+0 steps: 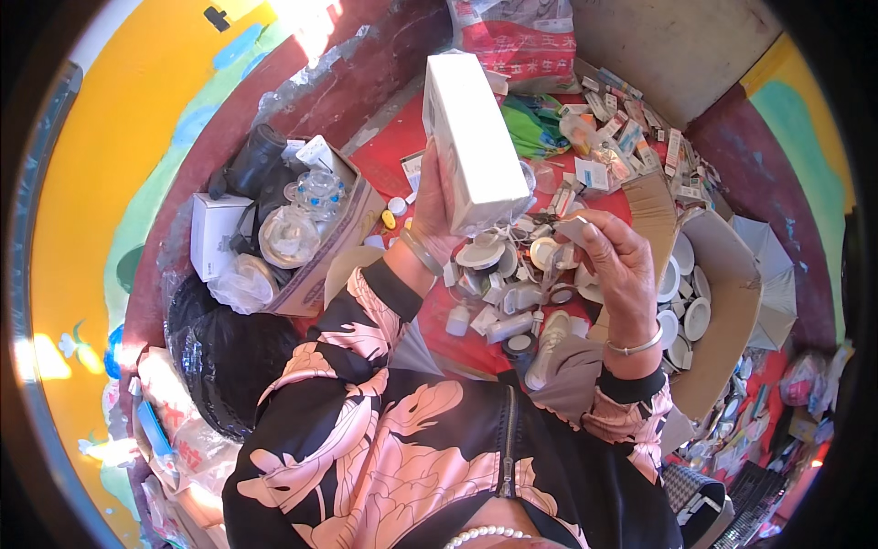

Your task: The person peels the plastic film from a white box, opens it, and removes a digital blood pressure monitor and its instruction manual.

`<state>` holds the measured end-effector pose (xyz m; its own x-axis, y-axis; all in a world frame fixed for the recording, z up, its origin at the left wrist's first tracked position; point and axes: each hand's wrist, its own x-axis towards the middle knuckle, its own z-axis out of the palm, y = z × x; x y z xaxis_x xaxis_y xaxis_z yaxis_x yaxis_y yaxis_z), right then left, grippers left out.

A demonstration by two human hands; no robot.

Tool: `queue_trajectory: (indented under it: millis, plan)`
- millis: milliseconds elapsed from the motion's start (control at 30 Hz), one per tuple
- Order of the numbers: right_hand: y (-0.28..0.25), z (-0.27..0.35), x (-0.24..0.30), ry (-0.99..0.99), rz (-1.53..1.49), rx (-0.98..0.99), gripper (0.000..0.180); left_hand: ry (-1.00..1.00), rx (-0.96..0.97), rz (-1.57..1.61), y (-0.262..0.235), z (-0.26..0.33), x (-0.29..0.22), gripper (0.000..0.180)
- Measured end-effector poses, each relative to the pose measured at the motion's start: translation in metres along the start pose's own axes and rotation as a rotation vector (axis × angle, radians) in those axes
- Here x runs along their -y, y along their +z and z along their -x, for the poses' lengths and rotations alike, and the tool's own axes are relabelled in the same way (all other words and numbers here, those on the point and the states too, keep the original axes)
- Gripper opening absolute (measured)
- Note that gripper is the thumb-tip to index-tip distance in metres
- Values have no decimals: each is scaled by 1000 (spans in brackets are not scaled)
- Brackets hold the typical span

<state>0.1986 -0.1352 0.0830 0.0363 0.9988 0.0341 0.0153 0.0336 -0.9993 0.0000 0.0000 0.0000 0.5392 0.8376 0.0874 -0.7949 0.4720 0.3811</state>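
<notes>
My left hand (433, 203) is closed around the lower left side of a long white box (477, 128), held up tilted in front of me. To its right, my right hand (618, 265) pinches a small pale piece (573, 230) between thumb and fingertips; its kind is too small to tell. The two hands are apart. Beneath them, round white disc-shaped lamps (480, 252) lie heaped with small boxes, cables and a white bottle (458, 320) on a red sheet (446, 346).
On the left, an open carton (340, 240) holds clear-wrapped items, beside a black plastic bag (219, 352). At right, another open carton (727, 274) contains round white discs. Many small packets (631, 137) are piled at the back below a red and white sack (521, 41).
</notes>
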Motion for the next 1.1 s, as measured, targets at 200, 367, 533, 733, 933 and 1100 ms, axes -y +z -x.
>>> queue_trajectory:
  millis: [200, 367, 533, 733, 933, 1100]
  plan:
    - [25, -11, -12, -268, 237, -83, 23, -96, -235, -17, 0, 8, 5, 62]
    - [35, -14, -9, -196, 331, -141, 20, -136, -220, 18, -14, 2, 19, 59]
    - [43, -21, -4, -133, 185, -162, 14, -121, -191, 46, -11, -1, 22, 56]
    - [35, -18, 2, -282, 397, -218, 12, -64, -77, 16, 22, 5, 19, 60]
    - [34, -3, 15, -241, 433, -207, 11, 76, -135, -85, 17, 7, 13, 62]
    - [29, 2, 19, -251, 485, -174, 11, 166, -181, -202, 4, 5, 10, 66]
